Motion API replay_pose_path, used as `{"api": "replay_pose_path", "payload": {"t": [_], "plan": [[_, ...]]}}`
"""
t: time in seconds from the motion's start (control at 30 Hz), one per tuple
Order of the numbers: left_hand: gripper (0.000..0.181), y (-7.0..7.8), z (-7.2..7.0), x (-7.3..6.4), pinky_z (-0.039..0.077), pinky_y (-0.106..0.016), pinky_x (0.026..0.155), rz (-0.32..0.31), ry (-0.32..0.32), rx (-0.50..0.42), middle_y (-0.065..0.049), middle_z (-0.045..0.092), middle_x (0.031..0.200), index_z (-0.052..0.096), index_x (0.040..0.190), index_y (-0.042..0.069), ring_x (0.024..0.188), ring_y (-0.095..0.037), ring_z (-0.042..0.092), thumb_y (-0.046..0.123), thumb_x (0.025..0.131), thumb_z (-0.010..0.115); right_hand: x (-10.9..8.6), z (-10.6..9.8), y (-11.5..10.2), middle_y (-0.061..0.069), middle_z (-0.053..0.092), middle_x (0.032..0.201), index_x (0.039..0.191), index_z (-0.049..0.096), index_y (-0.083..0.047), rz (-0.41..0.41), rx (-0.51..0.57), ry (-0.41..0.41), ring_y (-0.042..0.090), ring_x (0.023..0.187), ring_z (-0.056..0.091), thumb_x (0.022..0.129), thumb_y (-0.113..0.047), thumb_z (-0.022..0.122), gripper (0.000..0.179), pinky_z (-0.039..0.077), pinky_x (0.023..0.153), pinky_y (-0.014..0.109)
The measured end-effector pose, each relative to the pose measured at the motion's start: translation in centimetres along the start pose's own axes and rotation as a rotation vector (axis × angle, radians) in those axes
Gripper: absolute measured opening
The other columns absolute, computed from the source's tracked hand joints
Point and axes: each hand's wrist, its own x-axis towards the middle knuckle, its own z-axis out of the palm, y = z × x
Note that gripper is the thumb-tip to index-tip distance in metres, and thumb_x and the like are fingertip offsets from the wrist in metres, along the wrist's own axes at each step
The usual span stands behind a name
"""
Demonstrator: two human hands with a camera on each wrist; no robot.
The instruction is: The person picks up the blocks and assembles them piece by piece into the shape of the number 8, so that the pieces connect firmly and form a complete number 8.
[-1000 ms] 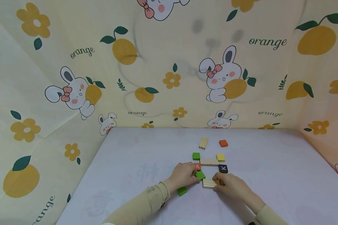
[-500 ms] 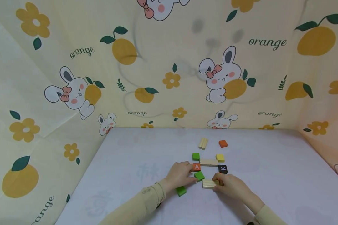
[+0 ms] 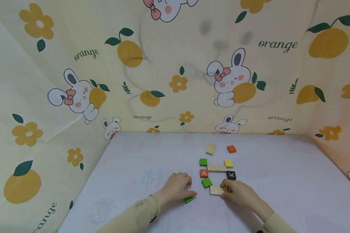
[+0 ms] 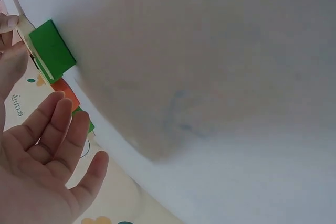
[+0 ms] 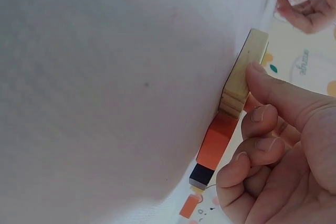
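Observation:
My left hand (image 3: 176, 187) hovers with loosely bent fingers at a loose green block (image 3: 188, 200), partly covering it; whether they touch is unclear. In the left wrist view the fingers of the left hand (image 4: 52, 156) are spread, with nothing between them. My right hand (image 3: 240, 193) pinches a flat wooden block (image 3: 217, 190); in the right wrist view its thumb lies on that wooden block (image 5: 249, 66). Behind it a tilted green block (image 3: 206, 183), an orange letter A block (image 3: 204, 173) and a black letter K block (image 3: 231, 175) stand in the arrangement. An orange block (image 5: 218, 140) shows beside the right fingers.
Farther back are a green block (image 3: 203, 162), a yellow block (image 3: 228, 164) and a wooden strip (image 3: 216, 168) between the two sides. Another wooden block (image 3: 211, 149) and an orange block (image 3: 231, 149) lie beyond. The white table (image 3: 128, 168) meets a printed cloth (image 3: 163, 106).
My left hand has left the tilted green block and moved left and nearer, over the loose green block. The right hand keeps its hold on the wooden block.

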Motion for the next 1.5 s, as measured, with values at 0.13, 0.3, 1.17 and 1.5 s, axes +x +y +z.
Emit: {"api": "replay_pose_path", "payload": {"t": [0.13, 0.3, 1.17, 1.5], "plan": [[0.039, -0.4, 0.0, -0.9, 0.036, -0.02, 0.064, 0.01, -0.002, -0.005, 0.012, 0.053, 0.073, 0.063, 0.083, 0.019, 0.066, -0.002, 0.044, 0.057, 0.075, 0.066, 0.0, 0.0, -0.1, -0.007, 0.049, 0.067, 0.095, 0.064, -0.019, 0.008, 0.006, 0.002, 0.007, 0.059, 0.041, 0.077, -0.024, 0.074, 0.021, 0.03, 0.052, 0.022], [0.041, -0.8, -0.2, -1.9, 0.035, -0.019, 0.065, 0.02, -0.003, -0.018, 0.013, 0.052, 0.073, 0.063, 0.083, 0.018, 0.066, -0.001, 0.044, 0.058, 0.074, 0.066, -0.1, -0.1, -0.3, -0.007, 0.049, 0.066, 0.094, 0.063, -0.019, 0.012, -0.002, 0.0, 0.008, 0.059, 0.041, 0.077, -0.022, 0.073, 0.02, 0.031, 0.051, 0.021], [0.028, -1.4, -0.1, -2.6, 0.035, -0.02, 0.062, -0.004, 0.056, 0.001, 0.013, 0.054, 0.066, 0.064, 0.072, 0.02, 0.062, -0.002, 0.046, 0.044, 0.069, 0.077, -0.1, 0.1, -0.3, -0.007, 0.05, 0.068, 0.094, 0.064, -0.019, 0.027, -0.018, 0.013, 0.009, 0.061, 0.042, 0.076, -0.022, 0.074, 0.021, 0.032, 0.053, 0.023], [0.027, -3.1, 0.5, -1.1, 0.031, -0.02, 0.058, -0.085, 0.139, -0.085, 0.009, 0.054, 0.066, 0.064, 0.073, 0.015, 0.057, -0.002, 0.042, 0.037, 0.07, 0.078, -0.1, 0.2, -0.4, -0.006, 0.05, 0.068, 0.096, 0.064, -0.019, 0.052, -0.023, 0.021, 0.01, 0.061, 0.042, 0.076, -0.022, 0.074, 0.022, 0.032, 0.054, 0.024]]}}
